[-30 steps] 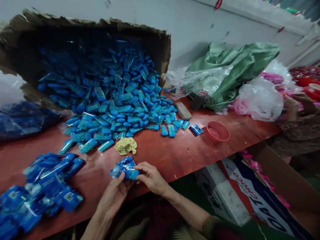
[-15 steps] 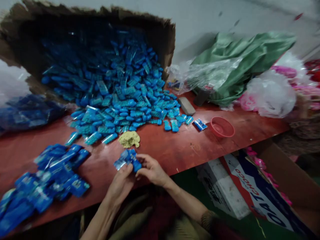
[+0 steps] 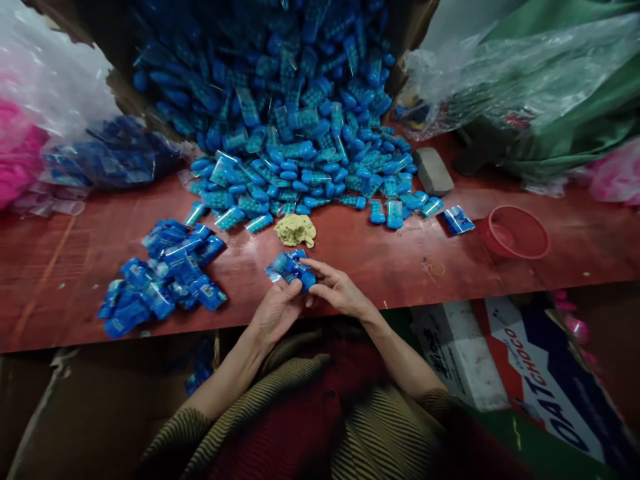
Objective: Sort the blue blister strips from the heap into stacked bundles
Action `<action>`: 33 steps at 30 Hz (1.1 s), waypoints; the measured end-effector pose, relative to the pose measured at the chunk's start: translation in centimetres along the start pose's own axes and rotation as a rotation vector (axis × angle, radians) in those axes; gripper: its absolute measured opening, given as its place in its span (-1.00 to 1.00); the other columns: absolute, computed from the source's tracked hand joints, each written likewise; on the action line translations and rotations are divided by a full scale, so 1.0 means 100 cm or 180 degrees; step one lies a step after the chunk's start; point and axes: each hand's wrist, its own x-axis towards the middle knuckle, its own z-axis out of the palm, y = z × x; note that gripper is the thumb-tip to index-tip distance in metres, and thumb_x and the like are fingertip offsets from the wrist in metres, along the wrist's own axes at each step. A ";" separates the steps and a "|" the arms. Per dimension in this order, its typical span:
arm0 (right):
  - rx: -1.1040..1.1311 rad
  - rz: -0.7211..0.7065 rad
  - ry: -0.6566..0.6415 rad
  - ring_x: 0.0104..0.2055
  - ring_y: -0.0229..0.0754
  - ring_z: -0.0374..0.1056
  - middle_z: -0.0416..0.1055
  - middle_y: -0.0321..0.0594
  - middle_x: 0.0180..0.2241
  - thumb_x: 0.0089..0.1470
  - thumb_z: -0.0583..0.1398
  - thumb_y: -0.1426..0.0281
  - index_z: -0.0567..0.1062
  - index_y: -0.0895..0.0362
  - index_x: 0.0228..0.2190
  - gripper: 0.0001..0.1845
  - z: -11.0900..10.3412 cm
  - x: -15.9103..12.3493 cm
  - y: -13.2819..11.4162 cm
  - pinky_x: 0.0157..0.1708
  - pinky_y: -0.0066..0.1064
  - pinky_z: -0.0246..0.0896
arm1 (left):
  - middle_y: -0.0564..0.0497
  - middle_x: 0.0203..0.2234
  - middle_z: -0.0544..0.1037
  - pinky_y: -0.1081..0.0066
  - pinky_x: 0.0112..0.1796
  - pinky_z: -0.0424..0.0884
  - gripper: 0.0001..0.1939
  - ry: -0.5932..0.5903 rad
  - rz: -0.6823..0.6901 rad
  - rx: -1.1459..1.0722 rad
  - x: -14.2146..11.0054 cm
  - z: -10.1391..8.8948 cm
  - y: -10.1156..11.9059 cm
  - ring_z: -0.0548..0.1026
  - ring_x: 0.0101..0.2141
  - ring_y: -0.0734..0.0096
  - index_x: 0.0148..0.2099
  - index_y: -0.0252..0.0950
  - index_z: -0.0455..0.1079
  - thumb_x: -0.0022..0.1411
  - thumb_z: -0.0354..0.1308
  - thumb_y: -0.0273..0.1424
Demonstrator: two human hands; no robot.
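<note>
Near the table's front edge, my left hand [image 3: 280, 305] and my right hand [image 3: 341, 291] both grip a small blue printed packet [image 3: 293, 268], the left thumb lying on top and the right fingers at its right side. The packet's exact contents cannot be made out. Just beyond it lies a crumpled yellow lump [image 3: 295, 231], like putty. To the left is a pile of similar blue packets [image 3: 167, 277]. Behind the lump spreads a large heap of small clear-and-blue containers with teal pellets [image 3: 295, 167], spilling from a torn cardboard box [image 3: 423, 27].
On the right are a grey block [image 3: 433, 171], a flat blue packet [image 3: 457, 220] and a red plastic basket [image 3: 517, 233]. A green sack [image 3: 565, 127] lies behind. Printed cartons [image 3: 530, 380] stand below the table's front edge. Clear plastic bags [image 3: 115, 153] sit at the left.
The view has swung left and down, so the table contents appear shifted right and the red basket looks farther over. Both hands keep hold of the blue packet.
</note>
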 end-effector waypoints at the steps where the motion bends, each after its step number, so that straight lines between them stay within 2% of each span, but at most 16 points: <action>1: 0.0037 -0.0001 -0.0009 -0.52 -0.39 0.37 0.42 -0.34 -0.33 0.05 0.17 0.42 0.23 0.03 0.13 -0.42 0.000 0.000 -0.001 -0.42 -0.48 0.34 | 0.03 -0.47 0.48 0.45 -0.46 0.31 -0.71 0.0031 0.0073 0.0066 -0.001 0.001 0.000 0.36 -0.51 0.50 -0.33 -0.35 0.46 -0.13 0.40 -0.35; 4: 0.0116 0.0038 0.0014 -0.57 -0.43 0.33 0.38 -0.39 -0.37 0.05 0.18 0.41 0.14 0.02 0.16 -0.35 0.000 0.000 -0.004 -0.48 -0.52 0.30 | 0.02 -0.48 0.49 0.40 -0.41 0.34 -0.75 0.0148 0.0187 0.0157 -0.005 0.006 -0.002 0.36 -0.53 0.51 -0.36 -0.36 0.44 -0.10 0.37 -0.36; 8: 0.0304 0.0101 -0.0019 -0.61 -0.44 0.32 0.34 -0.43 -0.43 0.04 0.21 0.37 0.17 0.04 0.10 -0.40 -0.001 0.000 -0.006 -0.52 -0.54 0.29 | -0.01 -0.44 0.52 0.34 -0.32 0.38 -0.71 0.0015 -0.0079 0.0118 -0.008 0.006 0.000 0.43 -0.48 0.44 -0.30 -0.36 0.46 -0.07 0.36 -0.30; 11: 0.0393 0.0117 -0.0060 -0.63 -0.47 0.30 0.35 -0.42 -0.39 0.02 0.23 0.36 0.20 0.03 0.04 -0.45 -0.002 -0.002 -0.005 -0.55 -0.55 0.31 | -0.03 -0.35 0.54 0.37 -0.23 0.38 -0.60 0.0234 -0.0017 0.0067 -0.006 -0.001 0.005 0.47 -0.35 0.39 -0.20 -0.34 0.47 -0.10 0.38 -0.28; 14: 0.0423 0.0192 -0.0146 -0.62 -0.49 0.28 0.36 -0.40 -0.33 -0.01 0.24 0.39 0.16 0.01 0.07 -0.38 -0.002 -0.003 -0.005 -0.55 -0.54 0.34 | -0.05 -0.32 0.55 0.41 -0.16 0.35 -0.59 0.0461 0.0171 0.0118 -0.003 -0.009 0.008 0.48 -0.26 0.37 -0.21 -0.37 0.48 -0.17 0.42 -0.36; 16: 0.0456 0.0272 -0.0179 -0.61 -0.47 0.29 0.34 -0.43 -0.37 -0.02 0.25 0.41 0.13 0.00 0.11 -0.32 -0.003 -0.004 -0.004 -0.54 -0.53 0.36 | -0.04 -0.35 0.55 0.42 -0.18 0.35 -0.61 0.0510 0.0123 0.0146 -0.002 -0.011 0.008 0.48 -0.29 0.39 -0.24 -0.39 0.48 -0.18 0.43 -0.40; 20: 0.0498 0.0366 -0.0098 -0.61 -0.44 0.28 0.29 -0.49 -0.47 -0.08 0.27 0.44 0.10 -0.02 0.17 -0.20 -0.004 -0.005 0.001 -0.57 -0.53 0.35 | 0.01 -0.42 0.52 0.43 -0.28 0.36 -0.68 0.0451 -0.0199 0.0007 -0.003 -0.009 0.002 0.44 -0.39 0.45 -0.31 -0.36 0.46 -0.13 0.40 -0.33; 27: -0.0173 -0.0150 0.0192 -0.44 -0.39 0.33 0.36 -0.43 -0.42 -0.02 0.24 0.48 0.20 0.00 0.14 -0.31 -0.004 -0.008 0.006 -0.36 -0.51 0.35 | 0.05 -0.47 0.49 0.42 -0.31 0.35 -0.73 0.0500 -0.0160 -0.0108 -0.002 -0.004 -0.005 0.42 -0.42 0.47 -0.35 -0.32 0.44 -0.07 0.36 -0.27; 33: 0.0492 0.0219 -0.0030 -0.50 -0.37 0.32 0.29 -0.41 -0.41 -0.08 0.30 0.38 0.13 -0.02 0.16 -0.20 -0.009 -0.002 0.007 -0.50 -0.49 0.38 | -0.05 -0.38 0.54 0.33 -0.27 0.36 -0.68 0.0254 -0.0371 0.0233 -0.003 -0.013 0.004 0.45 -0.39 0.37 -0.29 -0.36 0.47 -0.14 0.40 -0.37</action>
